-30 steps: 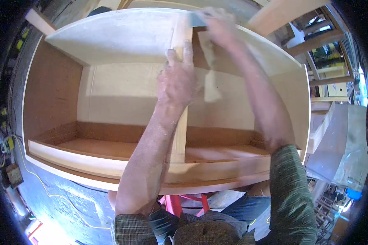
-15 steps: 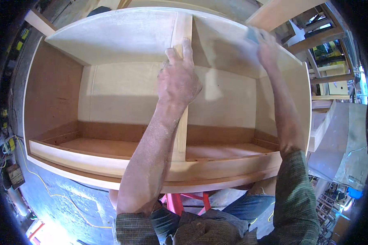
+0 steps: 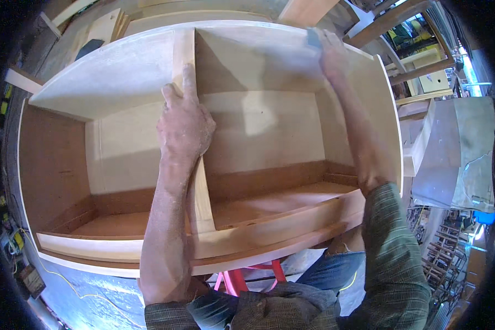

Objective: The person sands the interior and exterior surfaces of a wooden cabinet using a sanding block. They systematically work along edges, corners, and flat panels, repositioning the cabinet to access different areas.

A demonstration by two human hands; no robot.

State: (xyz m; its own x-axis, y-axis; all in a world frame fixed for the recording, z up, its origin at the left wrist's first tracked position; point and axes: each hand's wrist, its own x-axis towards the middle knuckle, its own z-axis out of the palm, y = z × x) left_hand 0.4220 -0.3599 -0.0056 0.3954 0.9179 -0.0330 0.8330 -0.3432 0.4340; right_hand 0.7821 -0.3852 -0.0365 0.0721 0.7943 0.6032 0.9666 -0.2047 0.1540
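A wooden cabinet carcass (image 3: 280, 228) lies open in front of me, split by a pale upright divider (image 3: 205, 201). My left hand (image 3: 186, 125) grips that divider around its middle, the index finger stretched along its face. At the far right, my right hand (image 3: 335, 59) presses a small grey-blue pad, which looks like sandpaper (image 3: 313, 38), against the far panel near its upper edge. The fingers lie over the pad and hide part of it. Pale dust coats my left hand and forearm.
Beneath the cabinet stands a red support (image 3: 234, 281), close to my legs. Boards and wooden frames (image 3: 423, 82) are stacked at the right. A yellow cord (image 3: 66, 283) runs over the floor at the left. More boards (image 3: 107, 27) lie beyond the far edge.
The view has swung right, so the cabinet sits further left in it. My right hand has shifted slightly along the far panel's edge with the sandpaper. My left hand keeps its grip.
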